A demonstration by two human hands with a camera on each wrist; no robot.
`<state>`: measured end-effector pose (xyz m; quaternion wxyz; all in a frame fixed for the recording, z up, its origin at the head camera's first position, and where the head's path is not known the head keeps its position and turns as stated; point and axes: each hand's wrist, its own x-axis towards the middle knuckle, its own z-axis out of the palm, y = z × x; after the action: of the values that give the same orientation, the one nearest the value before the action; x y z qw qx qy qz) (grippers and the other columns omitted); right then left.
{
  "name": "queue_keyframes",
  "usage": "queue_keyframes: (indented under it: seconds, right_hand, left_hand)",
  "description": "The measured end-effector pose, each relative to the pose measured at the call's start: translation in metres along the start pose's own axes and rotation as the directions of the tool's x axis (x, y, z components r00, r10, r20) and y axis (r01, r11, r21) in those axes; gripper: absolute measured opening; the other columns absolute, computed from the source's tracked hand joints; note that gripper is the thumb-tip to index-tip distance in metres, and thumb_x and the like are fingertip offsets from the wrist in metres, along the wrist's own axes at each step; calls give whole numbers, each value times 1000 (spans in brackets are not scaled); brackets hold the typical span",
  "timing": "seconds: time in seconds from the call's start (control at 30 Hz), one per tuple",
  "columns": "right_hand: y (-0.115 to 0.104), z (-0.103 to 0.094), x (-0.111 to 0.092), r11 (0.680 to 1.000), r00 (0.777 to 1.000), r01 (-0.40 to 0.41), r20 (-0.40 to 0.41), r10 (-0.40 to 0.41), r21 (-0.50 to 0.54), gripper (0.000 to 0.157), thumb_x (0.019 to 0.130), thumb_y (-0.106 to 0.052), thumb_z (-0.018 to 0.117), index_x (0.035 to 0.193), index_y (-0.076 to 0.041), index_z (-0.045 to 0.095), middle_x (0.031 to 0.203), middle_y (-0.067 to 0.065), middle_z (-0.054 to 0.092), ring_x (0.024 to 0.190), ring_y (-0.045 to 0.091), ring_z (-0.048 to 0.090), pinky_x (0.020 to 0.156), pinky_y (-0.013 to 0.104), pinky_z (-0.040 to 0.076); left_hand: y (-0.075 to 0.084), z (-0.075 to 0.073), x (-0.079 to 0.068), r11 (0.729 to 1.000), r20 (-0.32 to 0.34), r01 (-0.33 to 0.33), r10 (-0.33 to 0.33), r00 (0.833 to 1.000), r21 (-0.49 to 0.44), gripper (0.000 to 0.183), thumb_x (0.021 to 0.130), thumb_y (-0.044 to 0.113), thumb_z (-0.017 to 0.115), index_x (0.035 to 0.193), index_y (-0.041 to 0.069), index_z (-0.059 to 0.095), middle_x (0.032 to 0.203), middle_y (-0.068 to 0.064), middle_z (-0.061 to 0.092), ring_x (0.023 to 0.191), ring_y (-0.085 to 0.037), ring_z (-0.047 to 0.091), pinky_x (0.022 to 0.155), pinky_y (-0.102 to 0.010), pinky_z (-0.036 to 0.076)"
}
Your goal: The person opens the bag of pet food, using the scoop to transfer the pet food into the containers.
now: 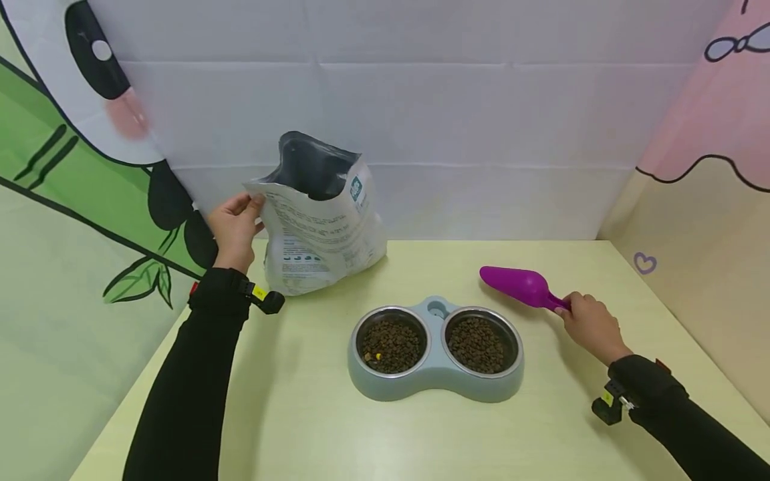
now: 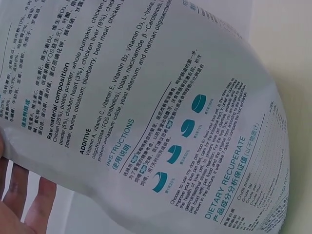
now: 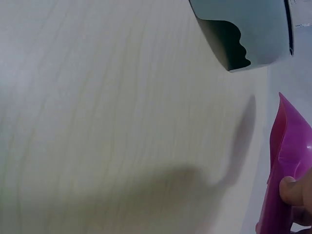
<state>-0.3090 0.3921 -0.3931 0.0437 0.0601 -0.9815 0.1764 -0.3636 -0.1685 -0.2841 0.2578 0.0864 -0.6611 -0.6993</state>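
My left hand (image 1: pixel 236 224) pinches the top left edge of a white pet food bag (image 1: pixel 319 234), which stands at the back of the table with its silvery mouth wide open. Printed text and small teal bowl pictures cover the bag's side in the left wrist view. On the right, my right hand (image 1: pixel 592 325) grips the handle of a purple scoop (image 1: pixel 520 284), its blade pointing left above the table. Between the hands sits a light blue double bowl feeder (image 1: pixel 436 384). Brown kibble (image 1: pixel 392 344) lies in its left bowl, with a few yellow bits, and more fills the right bowl.
The pale wooden table (image 1: pixel 313 427) ends at a white backdrop (image 1: pixel 451 133) just behind the bag. Printed cloth walls rise at both sides, with a green pattern at left and pink at right. Black wrist straps with small cameras sit on both forearms.
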Motion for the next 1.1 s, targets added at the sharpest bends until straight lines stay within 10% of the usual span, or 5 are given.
queue_keyframes:
  seconds: [1.1]
  right_hand:
    - [26,56,-15,993,998,-69,9,68,91,29,88,-18,55,101,7,47,79,13,47,69,26,42,54,35,36]
  left_hand:
    - [-5,3,0,990,-57,-138,137,989,-20,26,76,21,71,98,9,66,87,2,63,78,-10,58,58,-19,49]
